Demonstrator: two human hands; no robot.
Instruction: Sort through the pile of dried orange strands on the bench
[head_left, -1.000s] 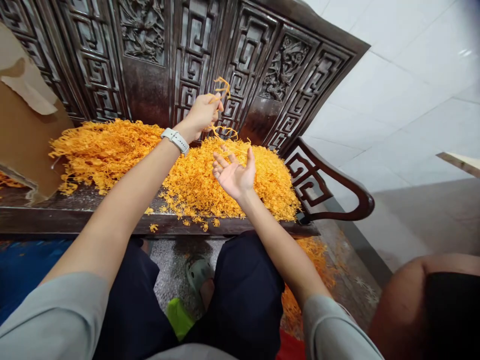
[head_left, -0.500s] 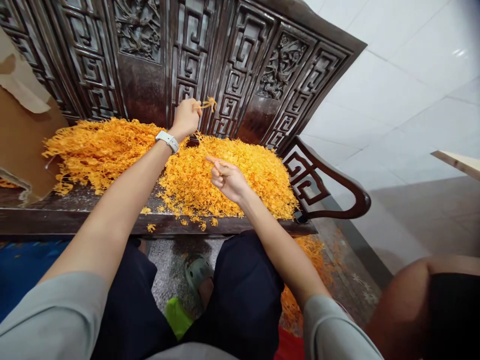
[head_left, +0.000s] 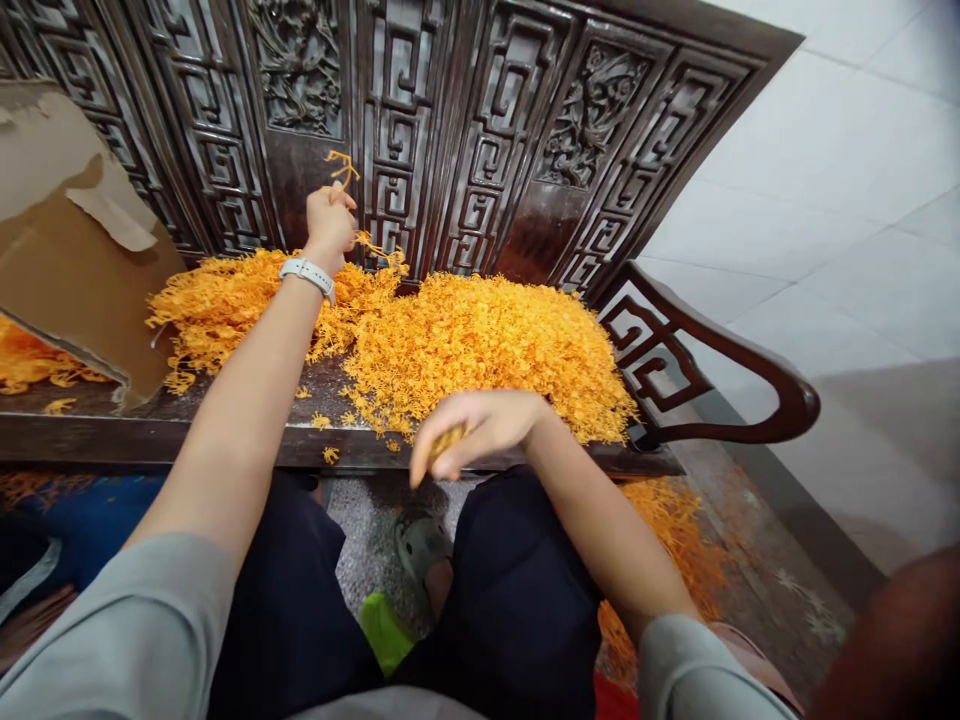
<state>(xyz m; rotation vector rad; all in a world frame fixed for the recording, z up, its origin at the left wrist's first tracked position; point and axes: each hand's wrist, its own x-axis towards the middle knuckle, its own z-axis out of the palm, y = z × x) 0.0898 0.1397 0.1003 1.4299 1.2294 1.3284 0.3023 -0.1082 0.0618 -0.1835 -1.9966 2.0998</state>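
Observation:
My left hand, with a pale watch on its wrist, is closed on a stringy orange plastic flower piece; its thin prongs stick out above the fingers. Below that hand lies a tangled heap of connected orange flower strands. My right hand is blurred, palm turned inward, fingers curled around a few small orange flower pieces. It hovers over the bench's front edge, before a mound of loose small orange flowers.
A dark carved wooden bench bears both heaps, with a curved armrest at right. A torn cardboard box stands at left. More orange strands lie on the floor at right. Another person's arm is at lower right.
My left hand has moved left, away from the mound, over the tangled heap. My right hand has come down and nearer to me, its pointing fingers now curled. The view has shifted slightly.

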